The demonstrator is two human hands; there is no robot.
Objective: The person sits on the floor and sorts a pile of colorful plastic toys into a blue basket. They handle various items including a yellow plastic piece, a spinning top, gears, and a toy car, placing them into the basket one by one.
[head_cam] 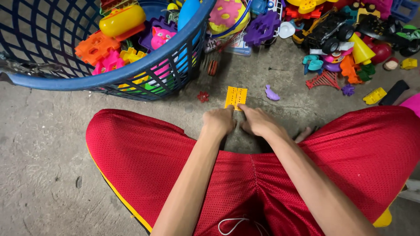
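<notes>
Fingers [230,108] over yellow piece [236,96] — near edge hidden

Little of this kind shows. On the concrete floor near the top of the view, just right of the blue plastic basket [131,72], lies a flat printed packet or card [238,46] — pale, with blue and reddish print, its upper part hidden under a round pink-and-yellow toy [227,15]. Whether it is a package or a loose printed sheet cannot be told. Higher up, at the top edge, a white printed strip [274,5] with dark marks sits among the heaped toys — possibly a label, but too cut off to tell.
</notes>
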